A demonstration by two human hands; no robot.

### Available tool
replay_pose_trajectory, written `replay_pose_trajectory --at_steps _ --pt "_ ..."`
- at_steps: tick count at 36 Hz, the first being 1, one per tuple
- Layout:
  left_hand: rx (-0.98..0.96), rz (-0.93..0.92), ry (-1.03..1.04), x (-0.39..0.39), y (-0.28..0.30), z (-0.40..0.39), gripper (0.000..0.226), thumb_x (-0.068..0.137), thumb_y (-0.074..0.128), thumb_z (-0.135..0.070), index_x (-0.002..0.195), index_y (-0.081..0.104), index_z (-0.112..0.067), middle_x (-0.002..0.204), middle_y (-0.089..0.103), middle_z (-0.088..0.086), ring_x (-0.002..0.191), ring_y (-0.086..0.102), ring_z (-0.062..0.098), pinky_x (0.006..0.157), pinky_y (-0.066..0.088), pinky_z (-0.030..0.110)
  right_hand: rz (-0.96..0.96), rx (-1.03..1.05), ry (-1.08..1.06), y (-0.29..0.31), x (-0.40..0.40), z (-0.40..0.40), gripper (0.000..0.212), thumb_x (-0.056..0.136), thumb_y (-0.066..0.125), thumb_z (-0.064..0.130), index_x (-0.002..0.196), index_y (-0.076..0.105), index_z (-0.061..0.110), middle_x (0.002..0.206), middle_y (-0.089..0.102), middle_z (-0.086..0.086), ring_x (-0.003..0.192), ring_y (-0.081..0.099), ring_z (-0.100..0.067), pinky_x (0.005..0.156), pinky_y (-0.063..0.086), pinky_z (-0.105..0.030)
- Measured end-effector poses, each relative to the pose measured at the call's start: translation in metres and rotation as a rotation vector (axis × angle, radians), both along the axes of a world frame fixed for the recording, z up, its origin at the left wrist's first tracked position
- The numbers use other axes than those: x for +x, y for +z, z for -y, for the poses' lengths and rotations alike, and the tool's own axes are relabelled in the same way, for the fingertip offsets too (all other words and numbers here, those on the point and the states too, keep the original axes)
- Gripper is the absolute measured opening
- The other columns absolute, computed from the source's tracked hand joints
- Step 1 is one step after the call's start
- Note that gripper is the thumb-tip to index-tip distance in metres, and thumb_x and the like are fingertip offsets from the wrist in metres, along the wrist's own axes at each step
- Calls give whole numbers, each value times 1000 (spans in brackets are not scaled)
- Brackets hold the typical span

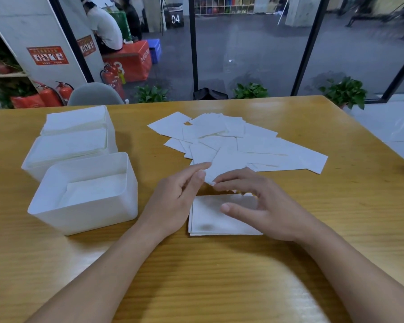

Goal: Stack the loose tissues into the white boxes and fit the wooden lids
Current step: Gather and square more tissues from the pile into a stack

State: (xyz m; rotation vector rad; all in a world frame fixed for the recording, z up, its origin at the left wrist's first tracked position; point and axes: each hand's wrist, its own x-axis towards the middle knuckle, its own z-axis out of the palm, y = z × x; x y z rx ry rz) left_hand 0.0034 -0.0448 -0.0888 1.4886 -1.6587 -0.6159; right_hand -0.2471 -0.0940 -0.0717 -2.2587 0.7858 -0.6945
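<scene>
Two far boxes (72, 136) full, near box (84, 194) part-filled, no lids fitted; beside it, loose tissues (238, 141) remain; left hand (173, 201) and right hand (261, 206) pinch one tissue (222, 166).

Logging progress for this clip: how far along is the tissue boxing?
Done: the two far boxes look filled to the rim, and the near box holds a low layer. In hand: both the left hand and the right hand pinch one tissue above a small squared stack. Left: the scattered tissue pile; no wooden lids fitted or clearly visible.
</scene>
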Motion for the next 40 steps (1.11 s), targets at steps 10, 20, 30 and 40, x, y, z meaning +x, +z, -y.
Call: replay_pose_trajectory --at_steps 10,20,30,40 --pt "-91 -73 132 1 1 4 16 105 69 -56 106 78 -42 84 75 -13 76 69 14 67 54 28 -33 41 45 3 -1 -3 28 104 71 52 131 74 43 146 62 25 143 55 -13 100 47 -31" --pt "-91 -138 236 8 3 6 10 102 78 -41 108 71 -39 119 73 -19 70 80 10 70 65 42 -111 13 -17 -3 -2 2 46 100 70 62 141 67 42 155 53 32 152 41 -7 120 39 -35" --pt "-247 80 422 13 10 2 24 109 63 -41 132 64 -49 113 73 -27 61 64 5 67 51 33 -335 -29 -67 -13 -3 10 63 101 44 81 150 59 44 160 43 37 150 21 11 127 17 -37" --pt "-388 -239 301 7 18 1 22 103 78 -26 120 70 -37 116 77 -12 99 75 18 72 60 29 -260 -7 -119 -15 -2 8 70 97 49 85 155 51 45 155 41 31 149 22 13 128 25 -37"
